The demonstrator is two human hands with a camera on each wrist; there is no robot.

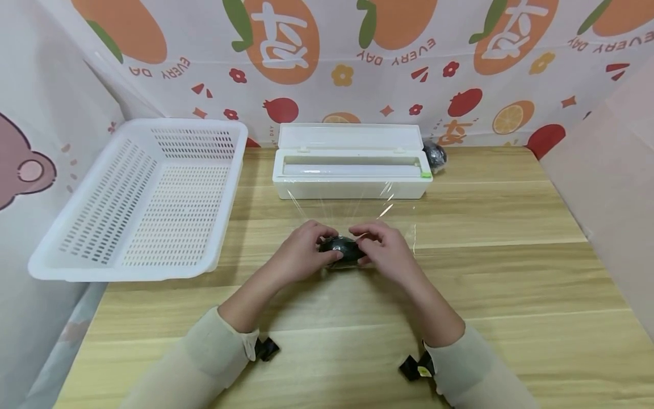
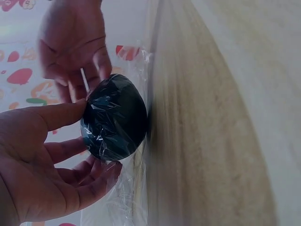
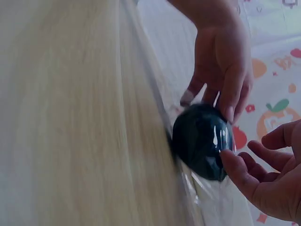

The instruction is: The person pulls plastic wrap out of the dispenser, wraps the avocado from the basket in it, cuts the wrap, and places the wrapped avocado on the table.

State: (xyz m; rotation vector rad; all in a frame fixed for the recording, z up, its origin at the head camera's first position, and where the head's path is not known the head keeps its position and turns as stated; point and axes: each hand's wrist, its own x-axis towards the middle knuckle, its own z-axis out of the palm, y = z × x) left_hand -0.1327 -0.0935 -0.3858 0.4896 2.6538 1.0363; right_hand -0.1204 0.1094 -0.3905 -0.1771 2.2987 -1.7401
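Observation:
A dark green oval fruit point(image 1: 347, 250), tightly covered in shiny cling film, lies low over the table between both hands. My left hand point(image 1: 305, 250) grips its left end, with the thumb on the near side and curled fingers around the far side. At the right end is my right hand point(image 1: 385, 249), its thumb against the fruit point(image 3: 202, 141) and its fingers bent beside it. Clear cling film point(image 1: 352, 211) stretches from the fruit back to a white dispenser box point(image 1: 352, 189). In the left wrist view, loose film point(image 2: 124, 197) hangs beside the fruit.
The dispenser's lid point(image 1: 349, 136) stands raised at the back, with a film roll point(image 1: 352, 170) inside. Behind its right end sits another dark film-wrapped thing point(image 1: 435, 157). A white perforated basket point(image 1: 230, 187) stands on the left. A fruit-printed curtain point(image 1: 342, 96) hangs behind the table point(image 1: 511, 272).

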